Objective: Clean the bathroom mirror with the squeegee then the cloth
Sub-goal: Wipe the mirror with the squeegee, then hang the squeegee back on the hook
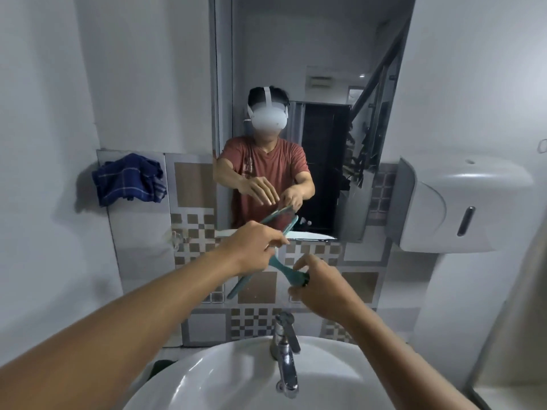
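Observation:
A tall mirror (325,84) hangs on the wall above the sink. I hold a teal squeegee (279,267) in front of its lower edge. My left hand (251,247) pinches the squeegee's blade near its middle. My right hand (319,288) grips the dark end of the handle. The blade runs diagonally, its upper end just over the mirror's bottom edge. A dark blue checked cloth (128,180) lies bunched on a small ledge left of the mirror.
A white sink (236,380) with a chrome tap (285,350) is directly below my hands. A white paper dispenser (461,202) juts from the right wall. Patterned tiles cover the wall under the mirror.

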